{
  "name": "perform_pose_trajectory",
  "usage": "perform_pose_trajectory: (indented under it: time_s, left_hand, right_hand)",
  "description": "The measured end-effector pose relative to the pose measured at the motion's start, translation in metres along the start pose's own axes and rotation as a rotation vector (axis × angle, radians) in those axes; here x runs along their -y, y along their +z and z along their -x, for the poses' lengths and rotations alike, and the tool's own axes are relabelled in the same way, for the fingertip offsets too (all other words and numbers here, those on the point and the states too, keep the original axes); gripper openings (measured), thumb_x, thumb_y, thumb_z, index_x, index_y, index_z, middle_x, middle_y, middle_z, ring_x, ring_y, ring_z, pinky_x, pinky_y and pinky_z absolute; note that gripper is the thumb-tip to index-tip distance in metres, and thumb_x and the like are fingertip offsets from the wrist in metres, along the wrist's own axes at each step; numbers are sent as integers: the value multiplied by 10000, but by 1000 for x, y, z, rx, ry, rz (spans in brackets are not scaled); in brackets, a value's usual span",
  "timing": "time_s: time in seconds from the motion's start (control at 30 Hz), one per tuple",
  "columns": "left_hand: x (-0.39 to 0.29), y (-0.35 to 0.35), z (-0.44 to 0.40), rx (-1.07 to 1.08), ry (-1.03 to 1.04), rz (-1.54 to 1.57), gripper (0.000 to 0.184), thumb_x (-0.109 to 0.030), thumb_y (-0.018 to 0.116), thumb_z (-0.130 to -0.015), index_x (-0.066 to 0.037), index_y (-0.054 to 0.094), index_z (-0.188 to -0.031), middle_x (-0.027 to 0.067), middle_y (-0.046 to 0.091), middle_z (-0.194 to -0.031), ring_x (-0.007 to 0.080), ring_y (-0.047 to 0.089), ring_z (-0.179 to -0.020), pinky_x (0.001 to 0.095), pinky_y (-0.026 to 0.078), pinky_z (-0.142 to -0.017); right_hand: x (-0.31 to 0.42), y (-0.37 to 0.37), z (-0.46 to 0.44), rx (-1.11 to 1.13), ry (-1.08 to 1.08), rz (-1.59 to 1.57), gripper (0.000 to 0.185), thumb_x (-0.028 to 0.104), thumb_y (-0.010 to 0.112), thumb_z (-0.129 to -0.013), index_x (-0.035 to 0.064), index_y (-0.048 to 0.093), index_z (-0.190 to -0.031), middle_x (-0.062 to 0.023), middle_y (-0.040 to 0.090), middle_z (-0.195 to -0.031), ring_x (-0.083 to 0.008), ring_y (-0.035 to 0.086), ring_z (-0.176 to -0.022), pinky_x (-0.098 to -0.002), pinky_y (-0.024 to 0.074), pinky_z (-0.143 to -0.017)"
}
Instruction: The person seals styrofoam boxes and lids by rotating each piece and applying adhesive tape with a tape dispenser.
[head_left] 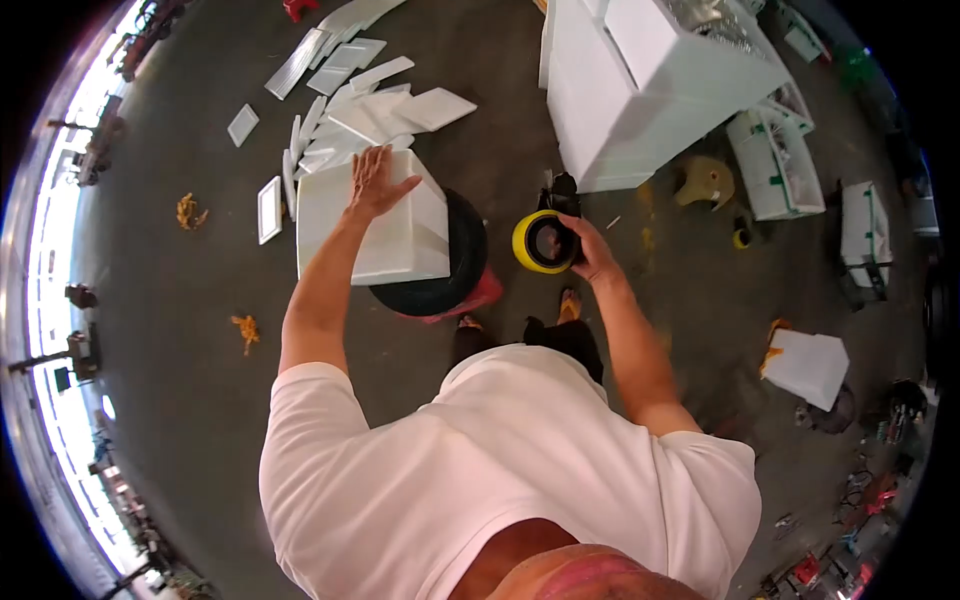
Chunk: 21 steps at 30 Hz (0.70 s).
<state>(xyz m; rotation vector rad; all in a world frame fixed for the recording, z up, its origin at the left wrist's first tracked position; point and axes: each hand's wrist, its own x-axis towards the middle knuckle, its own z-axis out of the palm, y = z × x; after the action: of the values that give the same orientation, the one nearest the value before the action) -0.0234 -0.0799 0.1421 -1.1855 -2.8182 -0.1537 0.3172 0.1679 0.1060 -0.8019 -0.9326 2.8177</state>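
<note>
A white foam box (pixel 400 243) sits ahead of me on a round black surface (pixel 466 235), with something red under it. My left hand (pixel 374 187) lies flat on top of the box, its fingers stretched out and the thumb spread. To the right of the box, my right hand (pixel 594 252) grips a tape dispenser with a roll of yellow tape (pixel 524 252). Its dark head (pixel 560 192) points away from me. The dispenser is apart from the box. Part of my right fingers is hidden behind the roll.
Many white foam lids (pixel 380 112) lie in a loose pile beyond the box. Tall stacked white boxes (pixel 620 110) stand at the front right. A tan rounded object (pixel 704 184) and another white box (pixel 806 364) are on the floor (pixel 200 330) to the right.
</note>
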Motion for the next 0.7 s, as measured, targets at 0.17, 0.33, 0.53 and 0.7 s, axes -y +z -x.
perform_pose_trajectory:
  time_s: [0.17, 0.33, 0.53, 0.7]
  left_hand:
    - [-36, -14, 4, 131, 397, 70, 764, -369, 760, -695, -88, 451, -1334, 144, 468, -1330, 322, 368, -1326, 523, 179, -1170]
    - [-64, -26, 7, 256, 586, 110, 720, -280, 770, -629, -109, 503, -1275, 132, 474, -1316, 318, 376, -1325, 524, 187, -1186]
    - [-67, -22, 1, 339, 614, 135, 726, -224, 775, -559, -98, 517, -1227, 147, 500, -1279, 353, 420, -1290, 555, 219, -1165]
    - [-61, -13, 0, 330, 618, 128, 706, -264, 785, -560, -119, 528, -1201, 121, 513, -1251, 332, 437, -1264, 555, 220, -1167]
  right_hand:
    - [-14, -45, -40, -215, -124, 160, 723, 175, 784, -790, 48, 461, -1424, -105, 588, -1289, -193, 600, -1108, -312, 486, -931]
    - [-38, -76, -106, -209, 11, 277, 615, 158, 760, -801, 74, 542, -1369, -65, 636, -1201, -154, 619, -1020, -276, 478, -900]
    - [-80, -88, -198, 41, -6, 515, 551, 173, 785, -757, 50, 625, -1270, -64, 670, -1095, -140, 613, -975, -269, 481, -870]
    - [-105, -96, -269, 167, -49, 578, 518, 187, 803, -715, 52, 673, -1198, -57, 717, -1013, -137, 647, -911, -262, 510, -849]
